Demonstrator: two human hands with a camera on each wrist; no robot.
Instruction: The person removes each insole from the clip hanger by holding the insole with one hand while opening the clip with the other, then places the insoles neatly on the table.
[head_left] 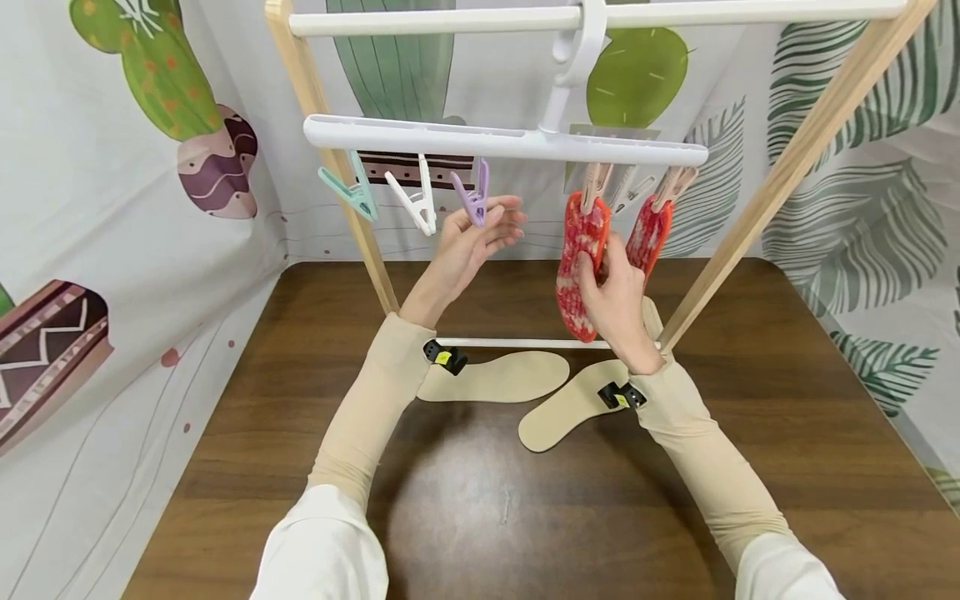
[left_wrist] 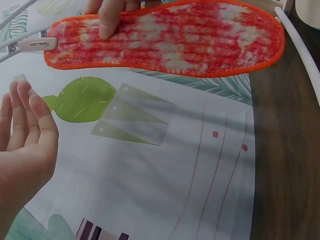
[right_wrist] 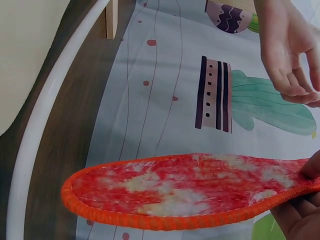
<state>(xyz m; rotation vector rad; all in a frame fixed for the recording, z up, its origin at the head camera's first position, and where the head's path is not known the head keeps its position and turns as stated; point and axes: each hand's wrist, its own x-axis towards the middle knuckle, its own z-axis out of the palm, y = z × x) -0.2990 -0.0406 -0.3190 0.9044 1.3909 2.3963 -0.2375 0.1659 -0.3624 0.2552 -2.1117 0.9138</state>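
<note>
1. Farthest left among the clips, a teal clip (head_left: 363, 200) and then a white clip (head_left: 425, 212) hang under the white hanger (head_left: 510, 140), near the left wooden post (head_left: 372, 258).
2. The left arm slants up and inward; its hand, the left hand (head_left: 467, 243), is raised with fingers loosely extended toward the right, holding nothing. A purple clip (head_left: 477, 204) hangs in front of it in the head view, covering part of the hand; whether they touch, I cannot tell.
3. Below that wrist, a beige insole (head_left: 510, 377) lies on the brown table (head_left: 510, 508), partly hidden by the forearm.
4. Right of centre, a red insole (head_left: 573, 275) with orange edging hangs from a pink clip (head_left: 596, 187) on the hanger. The right hand (head_left: 618, 292), its arm angled up and inward, pinches this insole's edge, thumb on the near face, fingers behind.
5. Under the right wrist lies another beige insole (head_left: 564, 412), partly covered by the arm.
6. Beyond the right hand, which blocks its lower part, a second red insole (head_left: 649, 235) hangs from a second pink clip (head_left: 673, 187), near the right wooden post (head_left: 793, 172).
</note>
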